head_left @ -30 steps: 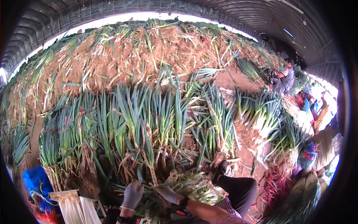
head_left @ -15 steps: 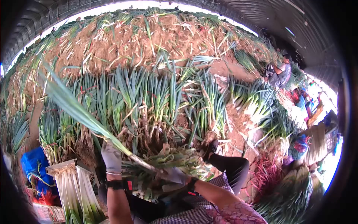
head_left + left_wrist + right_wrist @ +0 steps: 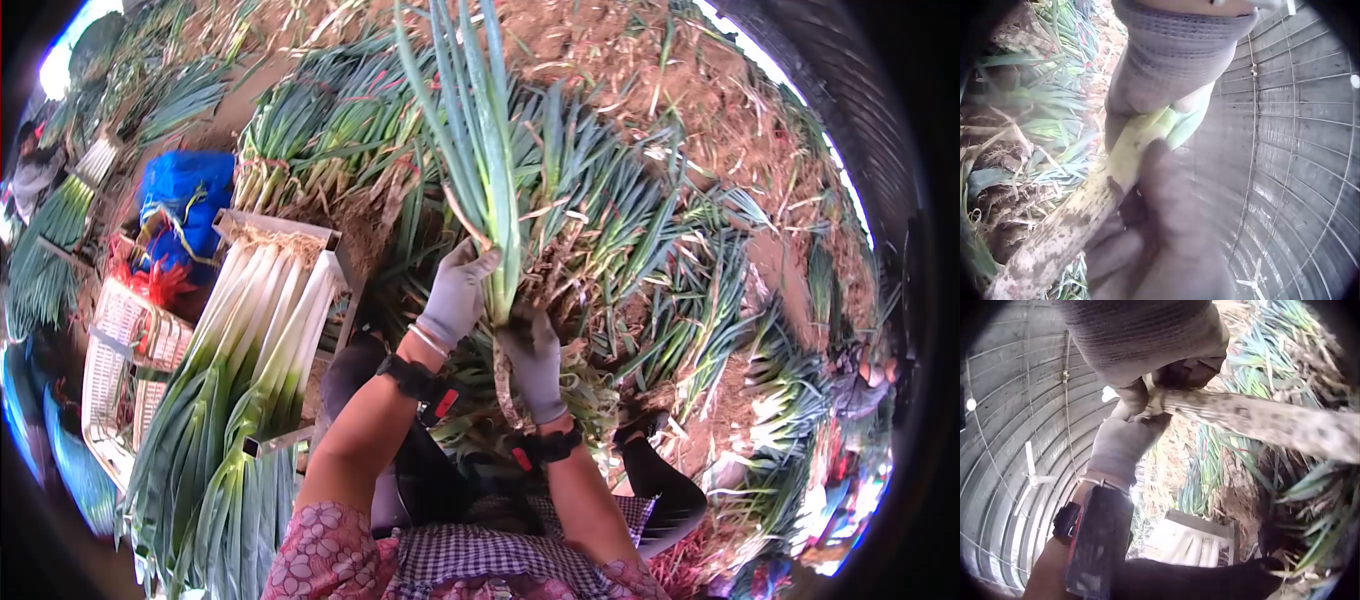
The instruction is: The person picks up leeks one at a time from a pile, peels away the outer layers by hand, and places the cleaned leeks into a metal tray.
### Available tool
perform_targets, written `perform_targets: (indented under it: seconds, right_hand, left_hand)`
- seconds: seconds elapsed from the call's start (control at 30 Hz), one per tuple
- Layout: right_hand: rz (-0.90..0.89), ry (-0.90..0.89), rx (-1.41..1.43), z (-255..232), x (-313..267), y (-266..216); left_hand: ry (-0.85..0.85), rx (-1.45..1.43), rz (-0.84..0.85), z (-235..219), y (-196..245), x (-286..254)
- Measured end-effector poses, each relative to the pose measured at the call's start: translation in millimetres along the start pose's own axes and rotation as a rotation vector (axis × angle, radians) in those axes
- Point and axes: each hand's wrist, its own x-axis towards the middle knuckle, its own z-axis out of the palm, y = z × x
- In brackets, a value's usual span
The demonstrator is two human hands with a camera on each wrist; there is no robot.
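Note:
A large green onion point(image 3: 500, 180) stands nearly upright in front of the person, its leaves at the top and its dirty stalk hanging down. The gloved left hand point(image 3: 458, 292) grips it around the lower leaves. Just below, the gloved right hand point(image 3: 535, 362) pinches the upper part of the stalk. In the left wrist view the soil-spotted stalk point(image 3: 1060, 228) slants down to the left, the left hand point(image 3: 1169, 69) above and the darker right hand point(image 3: 1166, 231) close under it. The right wrist view has the right hand point(image 3: 1147, 344) beside the left hand point(image 3: 1119, 440) on the stalk point(image 3: 1260, 422).
Cleaned onions with white stalks point(image 3: 270, 310) lie in a frame point(image 3: 335, 238) at the left. Beyond are a white basket point(image 3: 120, 350) and a blue bag point(image 3: 185, 205). Rows of unpeeled onions point(image 3: 620, 210) lie ahead and right. Loose leaves point(image 3: 590, 395) are heaped by the legs.
The view has turned left and down. The onion, lifted from the row and earlier slanted to the left, is now nearly upright, and both hands have come close together on it.

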Motion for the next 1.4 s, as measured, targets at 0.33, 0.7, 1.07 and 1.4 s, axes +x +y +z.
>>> perform_targets:
  seconds: [0.33,0.7,1.07,1.4]
  right_hand:
    - [0.218,-0.116,-0.051,1,-21,-10]
    - [-0.361,-0.04,-0.639,-21,3,-28]
    - [0.257,-0.123,0.417,3,30,-28]
    - [0.211,-0.239,-0.67,-79,-24,31]
  left_hand:
    - [0.346,0.069,0.144,-9,15,14]
    - [0.0,-0.069,0.009,-7,3,3]
    - [0.123,0.137,0.058,-4,9,4]
    - [0.169,0.054,0.064,-7,32,2]
